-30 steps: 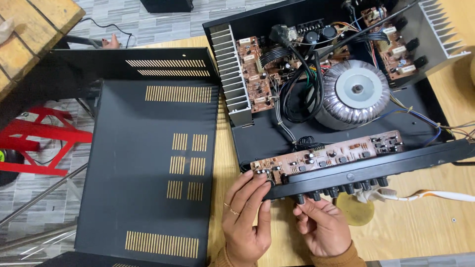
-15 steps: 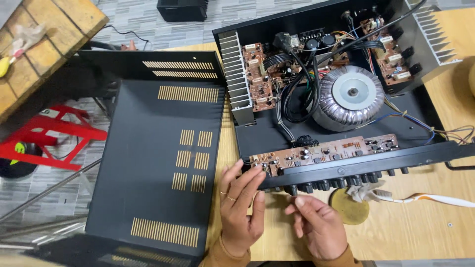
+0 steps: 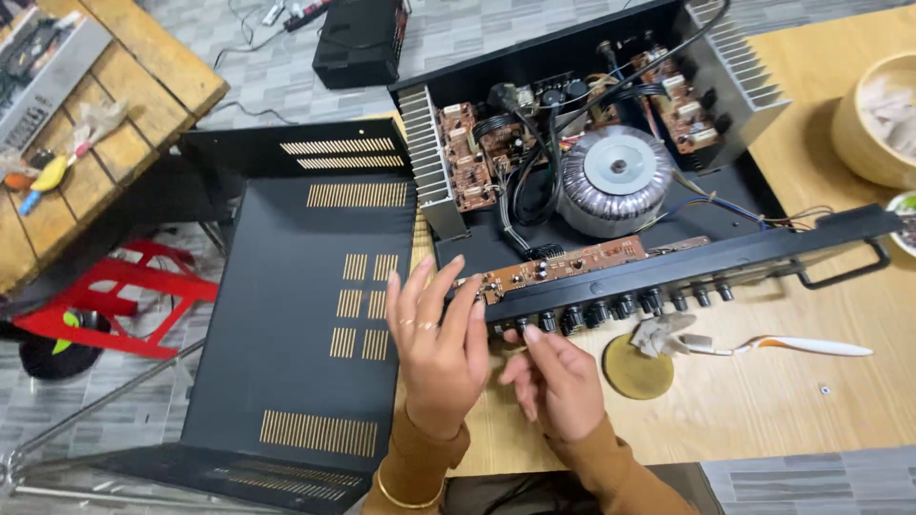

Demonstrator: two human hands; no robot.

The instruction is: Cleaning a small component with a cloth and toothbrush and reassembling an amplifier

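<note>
Two bare hands meet at the front panel (image 3: pixel 668 272) of an opened amplifier (image 3: pixel 611 162), centre frame: left hand (image 3: pixel 439 348) spread wide over its corner, right hand (image 3: pixel 553 381) loosely curled below the knobs (image 3: pixel 611 307), fingertips hidden. A removed black cover (image 3: pixel 305 315) lies left.

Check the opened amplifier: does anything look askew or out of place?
Yes. The front panel hangs detached and slanted off the amplifier chassis, wires trailing at its right end. The left hand and right hand work at its left end.
</note>
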